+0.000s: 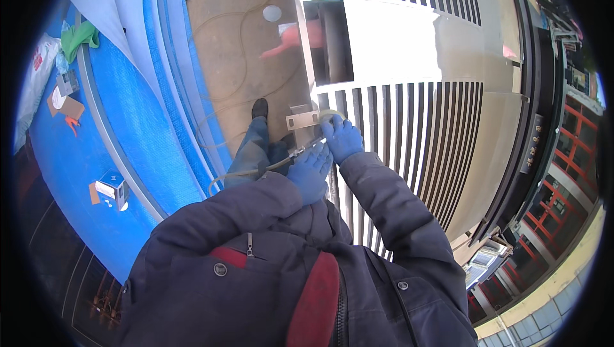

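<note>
Both my hands wear blue gloves and meet at the near-left edge of a white slatted panel. My right hand is closed around the head of a hose-fed hand tool, beside a pale round disc. Just below it, my left hand lies along the tool, its fingers pressed together against the handle and partly covering it. A metal hose fitting shows beyond my left fingers, with a pale hose running off to the left. Close by, a slotted metal bracket sticks out from the panel's edge.
Blue sheeting covers the left side, with a small box, a green cloth and an orange glove on it. The hose loops across the brown floor. A blurred pink-red shape is beside the panel's far part.
</note>
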Motion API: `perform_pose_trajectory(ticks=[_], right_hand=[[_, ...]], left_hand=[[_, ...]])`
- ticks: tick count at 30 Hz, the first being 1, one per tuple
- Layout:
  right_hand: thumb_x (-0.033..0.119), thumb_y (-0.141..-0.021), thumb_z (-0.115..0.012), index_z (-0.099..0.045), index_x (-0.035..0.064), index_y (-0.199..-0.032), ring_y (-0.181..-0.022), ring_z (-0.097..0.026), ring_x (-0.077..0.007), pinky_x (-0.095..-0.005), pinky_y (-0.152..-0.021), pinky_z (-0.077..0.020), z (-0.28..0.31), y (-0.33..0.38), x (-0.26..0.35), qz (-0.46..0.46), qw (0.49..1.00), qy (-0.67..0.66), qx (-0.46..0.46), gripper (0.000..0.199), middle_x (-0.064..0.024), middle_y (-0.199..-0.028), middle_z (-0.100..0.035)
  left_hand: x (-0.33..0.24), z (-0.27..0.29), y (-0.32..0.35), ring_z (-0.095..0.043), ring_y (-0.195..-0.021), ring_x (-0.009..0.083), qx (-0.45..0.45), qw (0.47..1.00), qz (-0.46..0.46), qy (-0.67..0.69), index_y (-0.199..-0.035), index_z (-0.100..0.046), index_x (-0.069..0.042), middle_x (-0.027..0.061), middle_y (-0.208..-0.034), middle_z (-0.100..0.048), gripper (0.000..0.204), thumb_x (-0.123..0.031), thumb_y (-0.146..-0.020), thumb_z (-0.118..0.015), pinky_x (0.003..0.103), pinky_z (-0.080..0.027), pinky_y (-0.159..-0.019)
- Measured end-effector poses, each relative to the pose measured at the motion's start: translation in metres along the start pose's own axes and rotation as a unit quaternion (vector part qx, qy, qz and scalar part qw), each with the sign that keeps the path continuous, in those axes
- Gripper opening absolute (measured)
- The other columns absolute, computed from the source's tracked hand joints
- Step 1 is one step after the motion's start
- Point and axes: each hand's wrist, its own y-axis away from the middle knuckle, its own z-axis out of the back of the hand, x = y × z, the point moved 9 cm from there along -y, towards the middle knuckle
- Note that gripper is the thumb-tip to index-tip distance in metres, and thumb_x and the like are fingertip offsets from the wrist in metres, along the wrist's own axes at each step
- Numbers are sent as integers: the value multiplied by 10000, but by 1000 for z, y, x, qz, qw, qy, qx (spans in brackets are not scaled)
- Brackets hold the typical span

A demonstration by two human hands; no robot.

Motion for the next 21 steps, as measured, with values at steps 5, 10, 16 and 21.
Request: perform_pose_trajectory(ticks=[5,10,16,21], right_hand=[[161,-908,-622,-581,180,-1148,-935,-662,-346,-468,-678,-578,-14,10,11,-33,996,-23,74,244,-154,-1151,-582],[185,-920,-620,-575,184,-1172,-978,-653,-343,-455,-711,-577,-30,20,22,-73,989,-28,128,256,-149,-1192,-575],[166,-906,-634,-583,160,-1162,-965,-671,-352,-481,-647,-584,-56,15,38,-104,983,-23,151,261,-157,-1189,-591],[200,-938,-621,-572,168,-1220,-1025,-653,-361,-497,-771,-583,-38,14,33,-107,989,-44,92,287,-163,-1266,-553]], left_hand=[[6,-3,11,-374,-1508,409,42,996,-6,77,-1500,-492,45,278,-1573,-457,716,-359,-916,-584,514,-268,-1236],[12,11,23,-469,-1445,388,-26,997,-27,75,-1388,-602,57,267,-1495,-549,622,-334,-904,-603,480,-328,-1214],[27,2,39,-431,-1476,360,29,993,-28,109,-1446,-559,34,230,-1551,-506,660,-346,-909,-604,470,-293,-1236],[27,12,39,-428,-1486,338,1,997,-36,66,-1495,-516,19,217,-1591,-468,683,-347,-925,-603,464,-300,-1239]])
